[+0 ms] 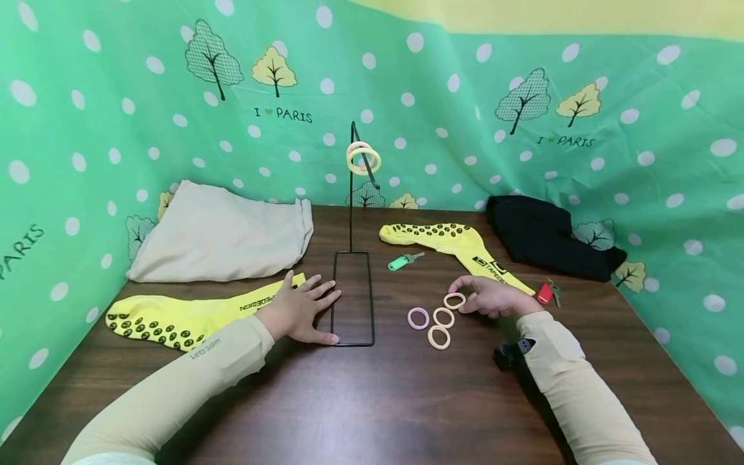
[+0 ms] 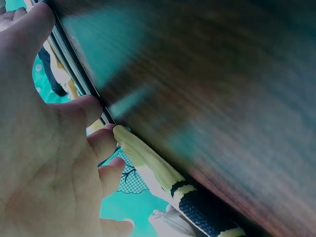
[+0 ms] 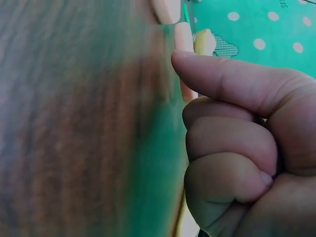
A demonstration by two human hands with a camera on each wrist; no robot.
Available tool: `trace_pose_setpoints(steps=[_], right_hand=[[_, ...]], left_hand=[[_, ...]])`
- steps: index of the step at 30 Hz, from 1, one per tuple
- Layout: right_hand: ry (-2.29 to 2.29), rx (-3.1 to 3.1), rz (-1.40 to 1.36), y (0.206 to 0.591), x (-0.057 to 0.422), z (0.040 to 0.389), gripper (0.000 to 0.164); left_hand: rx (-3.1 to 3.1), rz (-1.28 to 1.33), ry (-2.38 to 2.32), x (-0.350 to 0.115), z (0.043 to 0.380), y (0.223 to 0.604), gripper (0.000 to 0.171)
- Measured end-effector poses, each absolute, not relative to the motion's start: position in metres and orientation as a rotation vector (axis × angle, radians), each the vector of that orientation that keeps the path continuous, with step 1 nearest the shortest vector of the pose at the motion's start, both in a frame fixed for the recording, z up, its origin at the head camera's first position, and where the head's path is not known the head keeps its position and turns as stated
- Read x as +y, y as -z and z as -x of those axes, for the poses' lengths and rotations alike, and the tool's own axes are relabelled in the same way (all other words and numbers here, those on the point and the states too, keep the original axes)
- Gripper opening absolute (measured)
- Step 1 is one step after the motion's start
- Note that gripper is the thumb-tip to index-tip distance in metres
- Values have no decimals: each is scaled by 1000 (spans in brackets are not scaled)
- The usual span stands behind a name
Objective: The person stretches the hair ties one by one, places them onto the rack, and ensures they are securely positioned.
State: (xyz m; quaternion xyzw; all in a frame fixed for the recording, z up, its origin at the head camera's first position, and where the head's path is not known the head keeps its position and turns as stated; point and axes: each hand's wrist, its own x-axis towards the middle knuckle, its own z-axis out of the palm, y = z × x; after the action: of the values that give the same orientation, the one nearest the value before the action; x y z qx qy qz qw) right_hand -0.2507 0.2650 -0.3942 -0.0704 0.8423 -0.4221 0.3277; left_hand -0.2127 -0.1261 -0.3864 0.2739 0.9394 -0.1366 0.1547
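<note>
A black wire stand (image 1: pixel 351 213) rises from a rectangular base on the table, with a pair of pale rings (image 1: pixel 378 161) hanging on its upper arm. My left hand (image 1: pixel 299 313) lies with fingers spread over the left side of that base, its thumb at the front corner. Between thumb and curled forefinger, my right hand (image 1: pixel 494 297) pinches a pale ring (image 1: pixel 454 308) at table level; in the right wrist view the thumb touches this ring (image 3: pixel 183 37). Nearby lie another pale ring (image 1: pixel 444 327), a third pale ring (image 1: pixel 438 348) and a purple ring (image 1: pixel 409 318).
Yellow socks lie left (image 1: pixel 215 310) and right (image 1: pixel 453 242) of the stand. Behind are a light grey cloth (image 1: pixel 223 236) and a black cloth (image 1: pixel 540 236). A green-tagged key (image 1: pixel 400 262) and a red-tagged key (image 1: pixel 544 293) lie on the table (image 1: pixel 372 407).
</note>
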Motion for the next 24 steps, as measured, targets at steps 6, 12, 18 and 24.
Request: trace_pose_setpoints(steps=[6,12,18,24], right_hand=[[1152,2228,230,387,256,253,38],[1187,2213,307,375,237,254,38],[1203,2195,372,361,215,252,35],[1210,2213,530,342,191,247,32]], left_hand=[[2688,-779,417,-126,211,387,96],[2695,-777,399,-125,212,386,95],[2692,-771,427,-124,212,386,96],[2677,-759,454,-124,212,387,96]])
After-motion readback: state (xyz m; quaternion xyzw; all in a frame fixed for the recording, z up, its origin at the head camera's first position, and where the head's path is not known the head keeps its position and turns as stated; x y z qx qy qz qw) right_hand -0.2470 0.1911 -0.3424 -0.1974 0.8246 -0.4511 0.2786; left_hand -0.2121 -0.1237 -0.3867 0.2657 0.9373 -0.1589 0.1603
